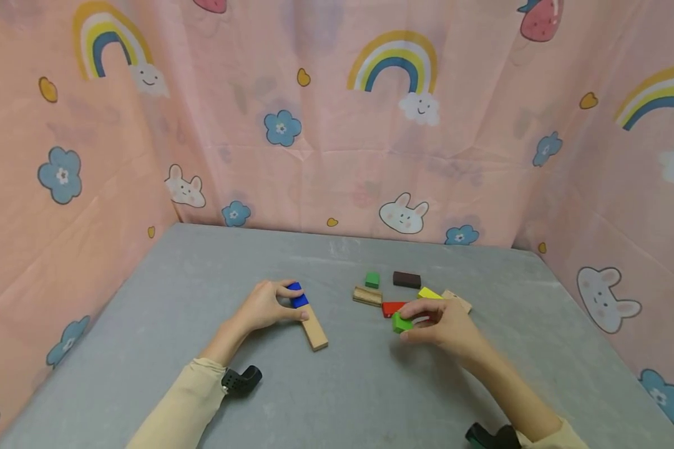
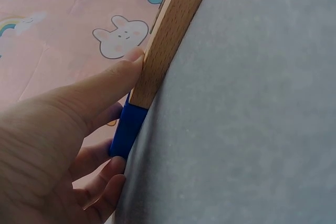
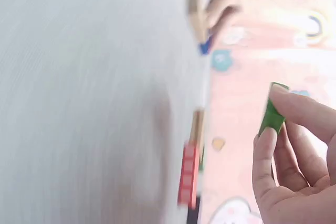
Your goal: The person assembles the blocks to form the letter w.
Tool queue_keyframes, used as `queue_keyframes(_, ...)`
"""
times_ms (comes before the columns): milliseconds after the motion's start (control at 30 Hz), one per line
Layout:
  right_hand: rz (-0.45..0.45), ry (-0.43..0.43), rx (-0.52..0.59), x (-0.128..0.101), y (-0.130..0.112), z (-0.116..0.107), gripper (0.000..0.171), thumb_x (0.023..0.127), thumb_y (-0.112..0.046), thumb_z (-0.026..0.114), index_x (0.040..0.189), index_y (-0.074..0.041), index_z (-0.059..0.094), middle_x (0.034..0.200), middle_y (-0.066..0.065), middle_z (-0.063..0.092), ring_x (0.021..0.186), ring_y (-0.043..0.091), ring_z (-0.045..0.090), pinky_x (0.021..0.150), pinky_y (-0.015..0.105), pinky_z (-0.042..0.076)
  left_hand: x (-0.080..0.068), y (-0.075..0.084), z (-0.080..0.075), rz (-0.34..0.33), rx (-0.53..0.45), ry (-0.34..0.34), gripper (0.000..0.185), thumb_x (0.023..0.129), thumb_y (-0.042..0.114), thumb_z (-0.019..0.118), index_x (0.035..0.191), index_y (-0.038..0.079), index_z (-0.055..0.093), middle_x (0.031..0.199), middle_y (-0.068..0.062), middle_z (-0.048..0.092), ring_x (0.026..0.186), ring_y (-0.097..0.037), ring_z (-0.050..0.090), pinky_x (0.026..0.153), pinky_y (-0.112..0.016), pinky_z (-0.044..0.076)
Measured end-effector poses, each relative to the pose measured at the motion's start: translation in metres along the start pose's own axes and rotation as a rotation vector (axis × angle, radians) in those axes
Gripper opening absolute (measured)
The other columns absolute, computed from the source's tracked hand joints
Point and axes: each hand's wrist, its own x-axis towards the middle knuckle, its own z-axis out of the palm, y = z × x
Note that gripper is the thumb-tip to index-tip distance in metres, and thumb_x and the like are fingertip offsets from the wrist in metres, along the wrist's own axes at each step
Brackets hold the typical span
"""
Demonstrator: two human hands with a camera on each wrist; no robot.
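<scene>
My left hand [image 1: 266,307] rests on the grey table [image 1: 202,280], its fingers curled round a small blue block [image 1: 298,295] that butts against a long plain wooden block [image 1: 314,329]. In the left wrist view the thumb [image 2: 105,85] touches the wooden block [image 2: 168,35] and fingers hold the blue block [image 2: 127,129]. My right hand [image 1: 440,324] pinches a light green block [image 1: 401,322] just above the table, beside a red block [image 1: 392,308]. The right wrist view, blurred, shows the green block [image 3: 273,115] between fingertips.
Loose blocks lie at mid-table right: a dark green cube [image 1: 372,280], a dark brown block [image 1: 407,279], a grooved wooden piece [image 1: 367,295], a yellow block [image 1: 429,293] and a plain wooden one [image 1: 457,300]. Pink patterned cloth walls [image 1: 337,125] enclose the table on three sides.
</scene>
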Motion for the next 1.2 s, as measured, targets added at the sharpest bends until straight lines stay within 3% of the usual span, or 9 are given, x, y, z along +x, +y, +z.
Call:
queue_keyframes(67, -0.023, -0.023, 0.032, 0.002, -0.005, 0.016, 0.03, 0.074, -0.006, 0.087, 0.099, 0.002, 0.074, 0.108, 0.014, 0.066, 0.096, 0.032, 0.061, 0.079, 0.029, 0.054, 0.0, 0.001, -0.001, 0.001, -0.001, 0.0, 0.057, 0.074, 0.043, 0.086, 0.118, 0.009, 0.073, 0.141, -0.011, 0.053, 0.136, -0.037, 0.038, 0.106, -0.052, 0.035)
queue_keyframes(233, -0.077, -0.104, -0.04, 0.013, -0.006, 0.054, 0.025, 0.074, -0.008, 0.088, 0.095, -0.002, 0.076, 0.095, 0.008, 0.07, 0.081, 0.025, 0.063, 0.074, 0.027, 0.054, 0.001, 0.002, -0.001, 0.01, 0.004, 0.007, 0.058, 0.074, 0.044, 0.086, 0.118, 0.009, 0.073, 0.141, -0.012, 0.053, 0.135, -0.038, 0.038, 0.105, -0.054, 0.035)
queue_keyframes(400, -0.11, -0.191, -0.072, 0.027, -0.001, 0.077, 0.021, 0.072, -0.004, 0.088, 0.09, -0.005, 0.077, 0.091, 0.006, 0.071, 0.079, 0.026, 0.062, 0.07, 0.028, 0.054, 0.002, 0.001, -0.001, 0.012, 0.011, 0.011, 0.057, 0.073, 0.043, 0.087, 0.117, 0.01, 0.073, 0.14, -0.011, 0.053, 0.135, -0.037, 0.039, 0.105, -0.052, 0.036)
queue_keyframes(633, -0.066, -0.247, -0.072, 0.036, 0.008, 0.089, 0.025, 0.068, -0.001, 0.09, 0.089, -0.005, 0.077, 0.09, 0.004, 0.071, 0.085, 0.023, 0.063, 0.076, 0.033, 0.053, 0.001, 0.001, 0.0, 0.012, 0.015, 0.007, 0.057, 0.073, 0.044, 0.086, 0.118, 0.01, 0.073, 0.141, -0.011, 0.053, 0.135, -0.038, 0.038, 0.105, -0.052, 0.035)
queue_keyframes(833, -0.001, -0.218, -0.094, 0.038, 0.005, 0.096, 0.027, 0.065, 0.0, 0.091, 0.088, -0.005, 0.078, 0.087, 0.003, 0.071, 0.082, 0.023, 0.059, 0.073, 0.032, 0.05, 0.002, 0.0, 0.0, 0.018, 0.009, 0.005, 0.057, 0.074, 0.044, 0.086, 0.118, 0.009, 0.073, 0.141, -0.011, 0.053, 0.134, -0.035, 0.041, 0.104, -0.05, 0.038)
queue_keyframes(1200, 0.009, -0.214, -0.125, 0.037, 0.001, 0.103, 0.025, 0.064, 0.002, 0.091, 0.084, -0.002, 0.076, 0.082, 0.003, 0.068, 0.077, 0.02, 0.054, 0.069, 0.032, 0.046, 0.0, -0.001, -0.001, 0.007, 0.013, 0.004, 0.058, 0.075, 0.044, 0.085, 0.119, 0.009, 0.072, 0.141, -0.012, 0.053, 0.133, -0.037, 0.042, 0.103, -0.051, 0.039)
